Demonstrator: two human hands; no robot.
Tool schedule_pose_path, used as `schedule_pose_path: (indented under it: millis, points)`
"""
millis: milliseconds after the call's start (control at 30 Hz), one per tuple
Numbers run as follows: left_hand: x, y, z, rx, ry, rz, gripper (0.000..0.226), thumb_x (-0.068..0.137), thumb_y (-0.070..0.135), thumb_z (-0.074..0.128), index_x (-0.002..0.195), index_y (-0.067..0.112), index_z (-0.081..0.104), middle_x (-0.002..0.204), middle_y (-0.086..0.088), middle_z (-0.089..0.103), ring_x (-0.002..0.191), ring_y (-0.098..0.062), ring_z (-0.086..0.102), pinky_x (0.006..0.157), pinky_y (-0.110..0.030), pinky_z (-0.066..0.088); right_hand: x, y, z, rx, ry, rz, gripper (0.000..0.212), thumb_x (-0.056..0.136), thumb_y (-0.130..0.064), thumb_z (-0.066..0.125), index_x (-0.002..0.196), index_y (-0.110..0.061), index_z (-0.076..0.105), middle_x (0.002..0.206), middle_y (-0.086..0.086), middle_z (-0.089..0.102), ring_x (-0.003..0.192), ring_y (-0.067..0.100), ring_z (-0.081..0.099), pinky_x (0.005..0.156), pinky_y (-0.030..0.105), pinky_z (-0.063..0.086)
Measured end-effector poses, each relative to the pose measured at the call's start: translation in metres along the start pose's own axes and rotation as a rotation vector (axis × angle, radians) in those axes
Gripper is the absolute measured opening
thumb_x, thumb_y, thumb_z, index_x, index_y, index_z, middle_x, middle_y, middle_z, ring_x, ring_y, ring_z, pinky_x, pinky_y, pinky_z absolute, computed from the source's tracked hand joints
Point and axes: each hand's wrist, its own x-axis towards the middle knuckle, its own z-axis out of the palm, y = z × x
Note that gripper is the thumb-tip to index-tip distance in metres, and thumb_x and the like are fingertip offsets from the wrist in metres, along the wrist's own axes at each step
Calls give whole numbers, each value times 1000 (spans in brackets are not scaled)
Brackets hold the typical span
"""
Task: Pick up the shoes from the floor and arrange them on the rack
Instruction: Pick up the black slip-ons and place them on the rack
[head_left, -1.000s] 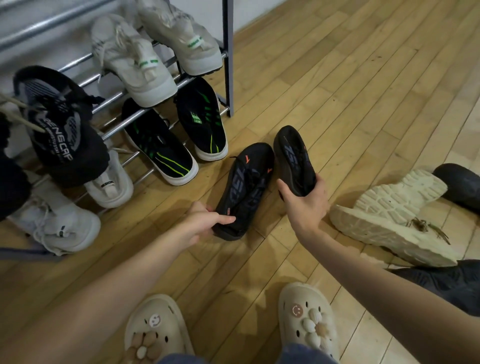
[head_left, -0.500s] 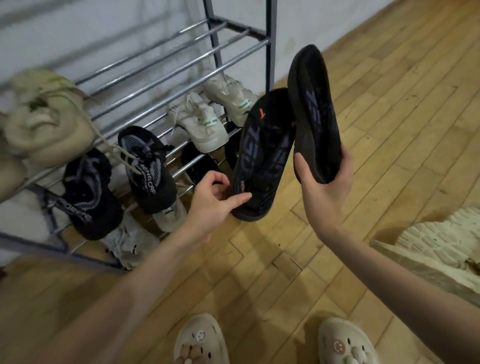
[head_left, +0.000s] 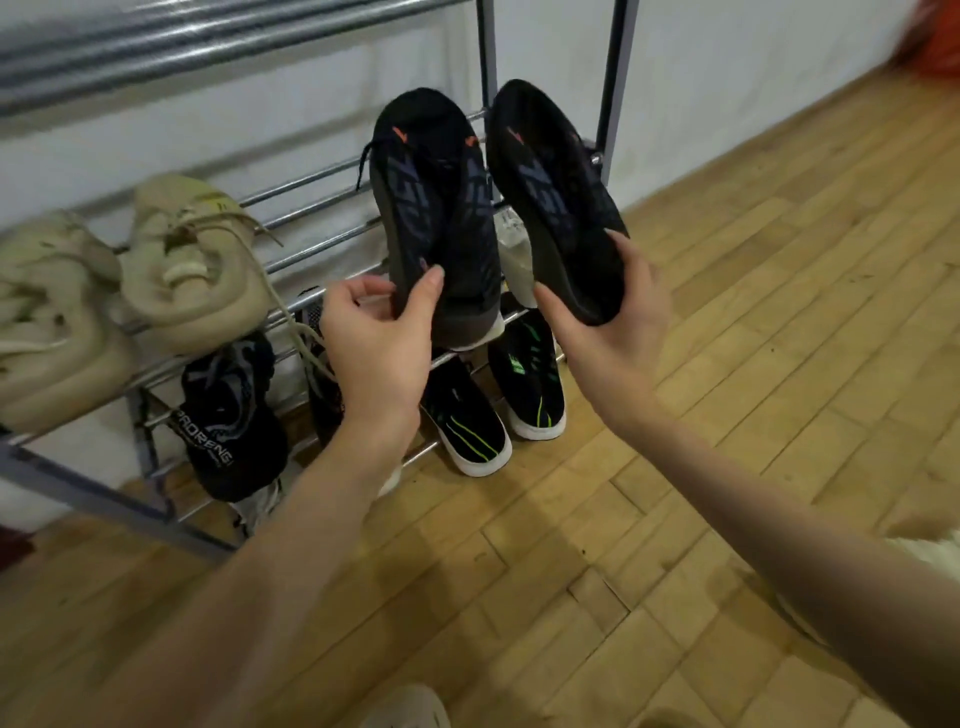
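Now each hand grips one black shoe's heel: left hand (head_left: 375, 332) the left shoe (head_left: 436, 208), right hand (head_left: 613, 322) the right shoe (head_left: 558, 197).

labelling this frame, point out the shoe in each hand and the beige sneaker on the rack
left-hand black shoe (head_left: 436, 208): head view, patterned upper
right-hand black shoe (head_left: 561, 202): head view, patterned upper
beige sneaker (head_left: 197, 270): head view, laced upper

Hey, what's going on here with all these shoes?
A person is putting shoes on a metal rack. The left hand grips one black shoe by its heel and the right hand grips its mate, both raised in front of the rack. Beige sneakers already sit on a shelf.
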Motion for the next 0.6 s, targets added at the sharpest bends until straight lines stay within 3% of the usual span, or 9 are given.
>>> schedule_pose_path:
  millis: [167, 400, 467, 600]
  points:
    - [36, 14, 24, -114, 43, -17, 29, 83, 22, 73, 84, 20, 44, 89, -2, 61, 77, -5, 65, 67, -19, 56, 53, -27, 38, -126, 12, -3, 71, 74, -58, 65, 134, -29, 43, 132, 3, 48, 120, 24, 46, 103, 44, 39]
    - [85, 16, 46, -116, 28, -97, 29, 81, 27, 72, 87, 11, 48, 95, -8, 61, 91, -22, 67, 79, -44, 59, 111, -43, 68, -308, 5, 108, 73, 80, -58, 60, 137, -17, 39, 134, 14, 46, 124, 35, 42, 106, 46, 32]
    - [89, 11, 43, -109, 3, -127, 32, 85, 28, 66, 98, 2, 51, 102, -12, 64, 94, -25, 67, 79, -45, 59, 112, -44, 71, -295, -10, 98, 73, 83, -57, 57, 141, -18, 36, 138, 14, 44, 127, 36, 40, 108, 48, 30]
    - [76, 9, 29, -2, -67, -71, 11, 91, 16, 53, 98, 12, 47, 101, -3, 57, 94, -16, 62, 84, -41, 56, 84, -30, 66, -153, -45, -7, 77, 87, -42, 57, 150, -15, 23, 148, 16, 33, 136, 32, 33, 112, 48, 30]
